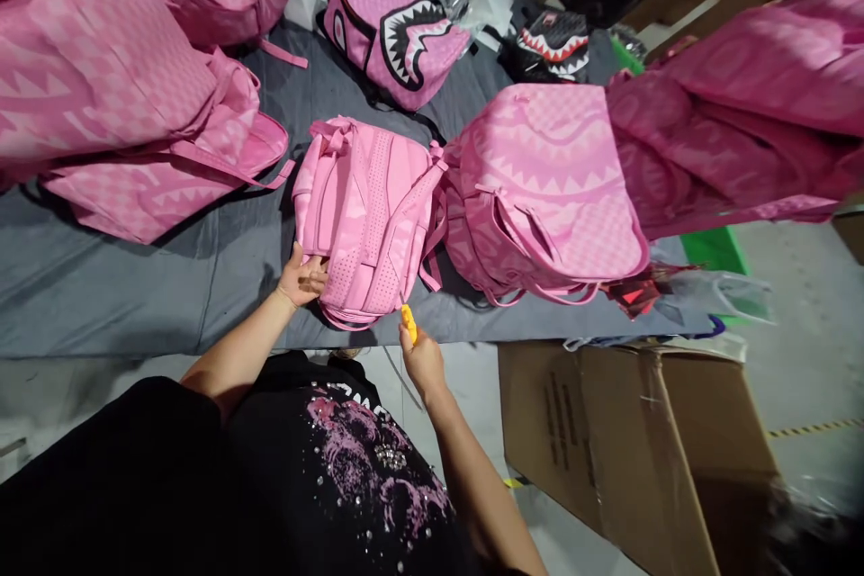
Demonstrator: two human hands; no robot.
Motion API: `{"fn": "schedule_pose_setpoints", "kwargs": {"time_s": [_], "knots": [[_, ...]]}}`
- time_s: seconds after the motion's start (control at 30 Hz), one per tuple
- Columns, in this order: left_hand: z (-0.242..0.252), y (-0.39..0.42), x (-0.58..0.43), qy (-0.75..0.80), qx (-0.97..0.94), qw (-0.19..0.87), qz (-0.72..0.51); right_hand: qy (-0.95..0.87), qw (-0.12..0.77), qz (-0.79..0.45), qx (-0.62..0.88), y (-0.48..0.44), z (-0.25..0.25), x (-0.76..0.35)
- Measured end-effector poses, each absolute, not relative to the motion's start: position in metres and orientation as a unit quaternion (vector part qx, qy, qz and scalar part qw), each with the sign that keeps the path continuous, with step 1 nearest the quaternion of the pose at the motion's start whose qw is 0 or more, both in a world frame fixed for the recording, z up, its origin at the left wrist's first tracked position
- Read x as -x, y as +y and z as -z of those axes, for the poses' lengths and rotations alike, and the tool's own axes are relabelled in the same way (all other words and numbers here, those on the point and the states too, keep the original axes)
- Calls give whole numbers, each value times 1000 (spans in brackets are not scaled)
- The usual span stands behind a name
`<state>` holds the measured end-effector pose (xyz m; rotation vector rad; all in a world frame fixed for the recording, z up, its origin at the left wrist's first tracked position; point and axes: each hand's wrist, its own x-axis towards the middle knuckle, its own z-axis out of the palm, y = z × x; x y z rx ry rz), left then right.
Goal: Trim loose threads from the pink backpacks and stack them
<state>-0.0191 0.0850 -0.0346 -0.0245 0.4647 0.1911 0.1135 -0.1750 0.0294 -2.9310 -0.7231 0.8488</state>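
Observation:
A pink backpack (pixel 368 216) lies back-side up on the grey mat (pixel 135 279), its padded straps facing me. My left hand (pixel 302 279) grips its lower left edge with the fingers curled. My right hand (pixel 419 358) is closed around a small yellow tool (pixel 409 321), held just off the backpack's lower right corner. I cannot tell whether the tool's tip touches the fabric.
More pink backpacks lie around: a stack at left (pixel 121 81), one at right (pixel 546 189), another heap far right (pixel 749 117). A pink shark-mouth bag (pixel 395 27) and a black one (pixel 557 40) sit at the back. A cardboard box (pixel 634 441) stands at lower right.

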Motion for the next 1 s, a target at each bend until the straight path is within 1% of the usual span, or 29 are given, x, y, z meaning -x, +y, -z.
{"fn": "schedule_pose_setpoints", "kwargs": {"time_s": [0.27,0.5,0.57,0.63,0.77,0.87,0.93,1.0], "knots": [[34,87,13,255,6,963,-92,-187,96,-288,934,-177,-24,-104],[39,88,15,235,5,969,-78,-155,147,-314,925,-232,-45,-57],[38,87,16,246,-5,966,-75,-161,129,-349,914,-241,-49,-40],[36,86,14,258,-12,963,-70,-181,87,-381,902,-237,-49,-29],[29,87,10,260,-13,963,-66,-201,-2,-392,898,-214,-40,-29],[18,91,12,273,-51,959,-60,-189,-35,-404,895,-202,-38,-34],[7,87,17,339,-141,929,-49,-177,-40,-404,897,-198,-41,-34],[-7,73,24,436,-320,838,-71,-153,-33,-405,901,-196,-48,-29]]}}
